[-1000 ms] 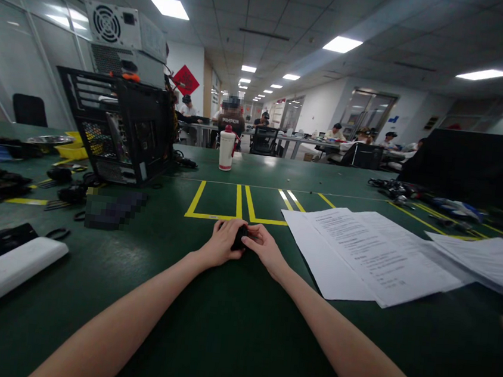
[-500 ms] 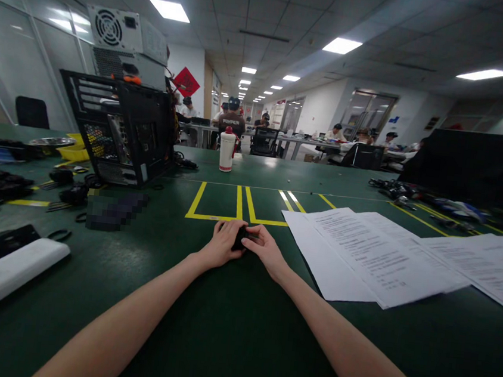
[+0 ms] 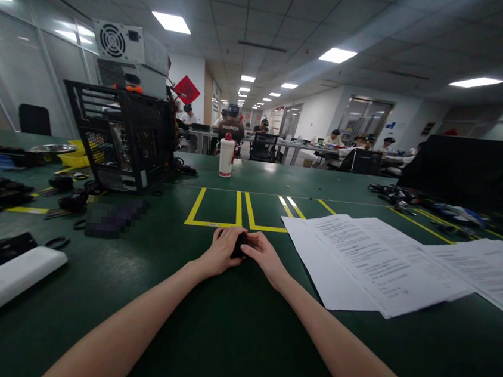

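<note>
A small black object sits between my two hands on the green table, just in front of the yellow tape outlines. My left hand is wrapped round it from the left, fingers over its top. From the right, my right hand grips it with the thumb and bent fingers. Most of the object is covered by my fingers, so its kind cannot be made out.
Printed sheets lie to the right. On the left stand a black computer case with power supplies on top, and a white bar-shaped thing. A white bottle is ahead. Several people sit at far tables.
The whole view has shifted slightly, so things appear a little lower. Both hands stay closed round the black object, with hardly any movement.
</note>
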The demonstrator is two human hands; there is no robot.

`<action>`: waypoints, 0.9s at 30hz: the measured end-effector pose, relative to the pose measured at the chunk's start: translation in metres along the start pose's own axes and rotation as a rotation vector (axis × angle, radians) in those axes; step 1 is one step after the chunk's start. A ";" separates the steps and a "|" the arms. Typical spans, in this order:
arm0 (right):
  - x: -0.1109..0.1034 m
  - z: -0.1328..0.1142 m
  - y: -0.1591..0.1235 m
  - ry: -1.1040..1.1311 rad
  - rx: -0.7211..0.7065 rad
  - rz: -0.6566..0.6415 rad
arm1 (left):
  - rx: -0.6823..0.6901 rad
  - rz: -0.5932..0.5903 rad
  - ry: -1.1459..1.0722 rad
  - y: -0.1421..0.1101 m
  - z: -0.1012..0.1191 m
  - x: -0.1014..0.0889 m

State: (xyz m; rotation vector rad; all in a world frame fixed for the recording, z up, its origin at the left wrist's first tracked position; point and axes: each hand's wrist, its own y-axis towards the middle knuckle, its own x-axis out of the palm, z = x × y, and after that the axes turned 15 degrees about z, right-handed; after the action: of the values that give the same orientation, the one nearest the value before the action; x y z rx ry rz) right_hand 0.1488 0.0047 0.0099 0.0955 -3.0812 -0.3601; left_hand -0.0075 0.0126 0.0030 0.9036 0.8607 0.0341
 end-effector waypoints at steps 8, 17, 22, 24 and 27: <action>-0.001 0.005 0.004 -0.025 0.060 0.053 | 0.000 0.005 0.004 0.000 0.000 0.001; -0.001 0.002 0.002 0.048 0.034 -0.006 | -0.001 -0.007 -0.015 0.001 0.000 -0.001; -0.001 0.005 0.005 0.005 0.069 0.068 | -0.007 -0.013 -0.031 0.001 0.000 -0.001; -0.002 0.005 0.006 0.016 0.092 0.023 | -0.012 -0.020 -0.035 0.001 0.001 -0.001; -0.003 0.001 0.005 0.056 0.071 -0.052 | -0.020 -0.027 -0.036 0.001 0.002 -0.003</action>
State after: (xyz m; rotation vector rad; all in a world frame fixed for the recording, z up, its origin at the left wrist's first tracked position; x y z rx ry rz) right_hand 0.1515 0.0097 0.0095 0.1843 -3.0411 -0.2453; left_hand -0.0080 0.0113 0.0063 0.8711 0.8376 0.0027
